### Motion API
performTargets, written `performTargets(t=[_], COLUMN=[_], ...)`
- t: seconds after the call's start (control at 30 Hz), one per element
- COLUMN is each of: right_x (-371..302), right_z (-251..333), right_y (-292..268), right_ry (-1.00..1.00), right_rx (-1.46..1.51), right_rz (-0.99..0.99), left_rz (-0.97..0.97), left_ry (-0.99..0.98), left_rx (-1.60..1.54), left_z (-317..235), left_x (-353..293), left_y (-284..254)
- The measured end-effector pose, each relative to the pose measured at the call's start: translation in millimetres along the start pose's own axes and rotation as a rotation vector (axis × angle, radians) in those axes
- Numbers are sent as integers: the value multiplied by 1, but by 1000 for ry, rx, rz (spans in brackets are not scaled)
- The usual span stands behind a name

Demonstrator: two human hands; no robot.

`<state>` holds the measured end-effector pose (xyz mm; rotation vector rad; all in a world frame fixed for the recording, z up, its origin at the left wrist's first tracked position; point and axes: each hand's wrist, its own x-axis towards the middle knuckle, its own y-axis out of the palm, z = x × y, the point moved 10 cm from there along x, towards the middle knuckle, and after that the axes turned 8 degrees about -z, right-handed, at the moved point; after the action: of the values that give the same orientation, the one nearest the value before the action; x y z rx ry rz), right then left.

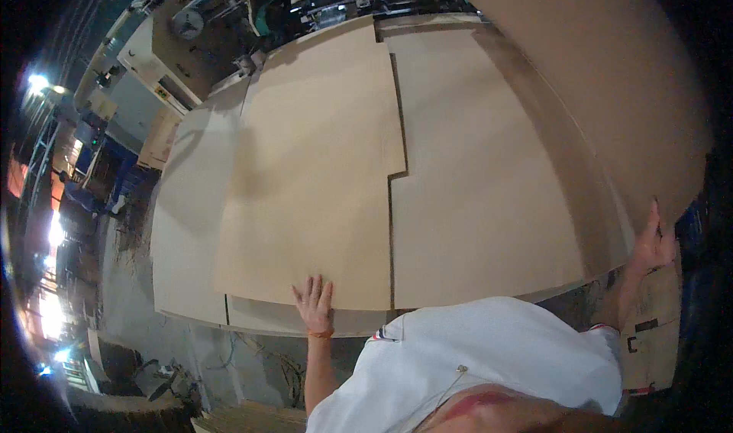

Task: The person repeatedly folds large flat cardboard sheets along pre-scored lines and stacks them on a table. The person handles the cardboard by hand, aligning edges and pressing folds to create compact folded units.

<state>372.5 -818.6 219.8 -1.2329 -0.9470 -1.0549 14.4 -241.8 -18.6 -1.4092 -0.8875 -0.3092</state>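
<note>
A large tan cardboard sheet with a stepped right edge lies flat in front of me. My left hand rests on its near edge, fingers spread, an orange band at the wrist. On the right, a second big cardboard sheet is raised and tilted, reaching up out of the picture. My right hand grips the lower corner of that sheet, with part of its fingers hidden. Between the two, a paler sheet lies flat, partly shaded by the raised one.
Further sheets lie at the left and below the top one. Beyond the far edge stands a machine with metal rollers, and a beige machine housing is at the far left. A cardboard piece stands below my right hand.
</note>
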Motion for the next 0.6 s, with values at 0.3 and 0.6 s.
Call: performTargets(t=[0.3,0.6], right_x=[20,-137], right_z=[137,122], right_y=[-58,10], right_ry=[-445,-595], right_rx=[736,965], right_rz=[-139,267], left_rz=[-110,-96], left_ry=[-42,-79], left_rx=[-22,-68], left_z=[-26,-63], left_x=[-19,-4], left_y=[50,57])
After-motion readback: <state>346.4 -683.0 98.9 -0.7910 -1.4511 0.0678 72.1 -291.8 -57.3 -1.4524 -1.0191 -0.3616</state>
